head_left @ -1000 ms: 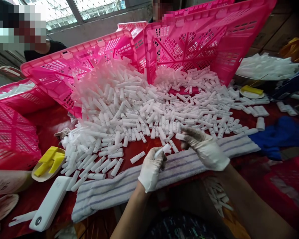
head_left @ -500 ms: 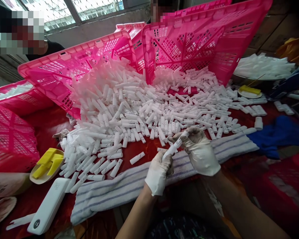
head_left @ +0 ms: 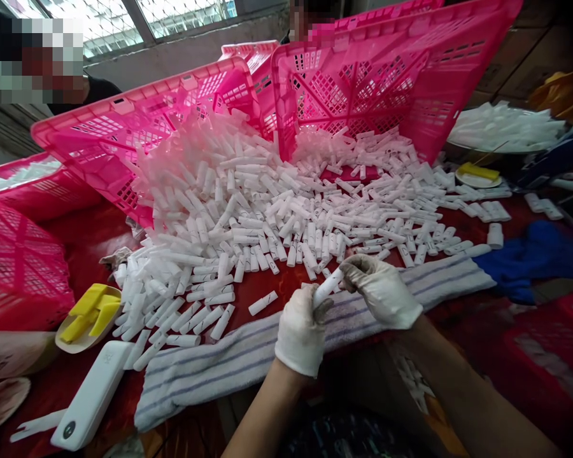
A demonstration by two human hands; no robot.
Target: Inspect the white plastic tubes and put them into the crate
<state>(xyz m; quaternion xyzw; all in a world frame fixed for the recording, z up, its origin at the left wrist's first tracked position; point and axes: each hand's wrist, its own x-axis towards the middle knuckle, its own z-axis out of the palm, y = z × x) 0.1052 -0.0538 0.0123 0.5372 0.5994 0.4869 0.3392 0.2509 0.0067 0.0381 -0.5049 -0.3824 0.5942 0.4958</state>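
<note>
My left hand [head_left: 300,332], in a white glove with dirty fingertips, is closed around the lower part of a white plastic tube [head_left: 326,289]. The tube tilts up to the right and carries a dark printed mark. At its upper end, the fingers of my right hand [head_left: 386,290], gloved likewise, are pinched together. Both hands are above a striped towel [head_left: 210,369] rolled along the table's near edge. Just beyond them spreads a large heap of similar white tubes [head_left: 267,210], and one loose tube [head_left: 263,303] lies to the left.
Tipped pink crates [head_left: 386,70] stand behind the heap. Left are a dish with yellow sponge pieces [head_left: 90,312] and a white oblong device [head_left: 93,394]. Right are a blue cloth [head_left: 539,257] and a heaped bowl [head_left: 506,130]. A person [head_left: 90,92] is at the far left.
My right hand's fingers have come down and closed in by the tube's upper end. My left hand has turned slightly, and less of the tube shows above it.
</note>
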